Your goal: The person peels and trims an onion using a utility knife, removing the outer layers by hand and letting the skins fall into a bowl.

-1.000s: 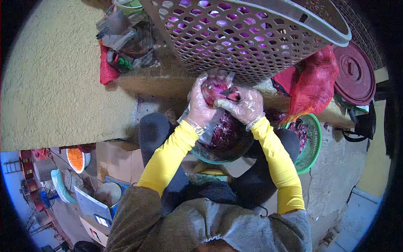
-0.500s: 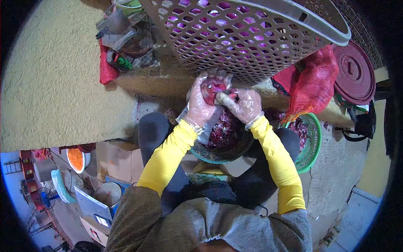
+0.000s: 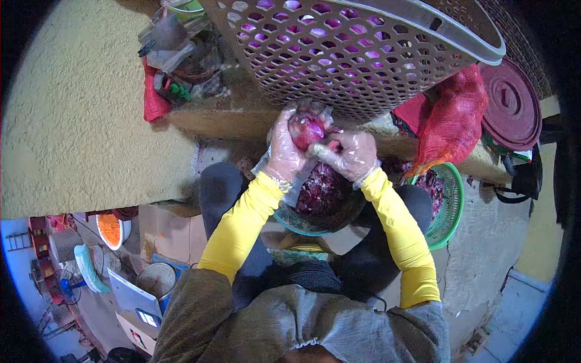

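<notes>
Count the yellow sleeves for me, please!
2: one yellow sleeve ends at the gloved left hand, and the other yellow sleeve ends at the gloved right hand. I see no others.

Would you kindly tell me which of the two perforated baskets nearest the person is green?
The green basket is the round one beside the person's right knee, holding purplish scraps; the larger basket at the picture's top is greyish brown.
</notes>
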A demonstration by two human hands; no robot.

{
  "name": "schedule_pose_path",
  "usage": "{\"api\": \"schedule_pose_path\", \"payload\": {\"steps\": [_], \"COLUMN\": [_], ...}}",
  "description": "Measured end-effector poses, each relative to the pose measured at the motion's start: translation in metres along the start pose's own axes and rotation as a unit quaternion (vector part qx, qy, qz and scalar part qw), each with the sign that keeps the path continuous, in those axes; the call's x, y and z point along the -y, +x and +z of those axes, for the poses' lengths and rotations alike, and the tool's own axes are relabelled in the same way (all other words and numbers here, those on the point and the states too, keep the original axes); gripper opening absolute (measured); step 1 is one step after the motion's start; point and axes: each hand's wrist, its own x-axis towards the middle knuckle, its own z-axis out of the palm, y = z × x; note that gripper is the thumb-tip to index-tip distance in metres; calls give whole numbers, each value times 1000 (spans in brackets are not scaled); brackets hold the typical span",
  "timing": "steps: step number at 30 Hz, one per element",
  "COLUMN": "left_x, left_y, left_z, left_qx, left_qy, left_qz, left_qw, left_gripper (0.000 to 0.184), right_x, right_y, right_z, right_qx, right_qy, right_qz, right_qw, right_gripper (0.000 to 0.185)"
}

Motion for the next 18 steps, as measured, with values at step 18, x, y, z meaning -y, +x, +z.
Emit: {"api": "schedule_pose_path", "payload": {"steps": [18], "left_x": [0], "left_y": [1], "left_z": [-2], "left_qx": [48], "left_qy": [23], "left_qz": [16], "left_qw": [998], "left_gripper": [46], "right_x": [2], "right_y": [2], "right_z": [3], "right_qx": [-35], "right_qy": [35], "right_qz": [96], "right_qw": [994], "right_gripper": [53]}}
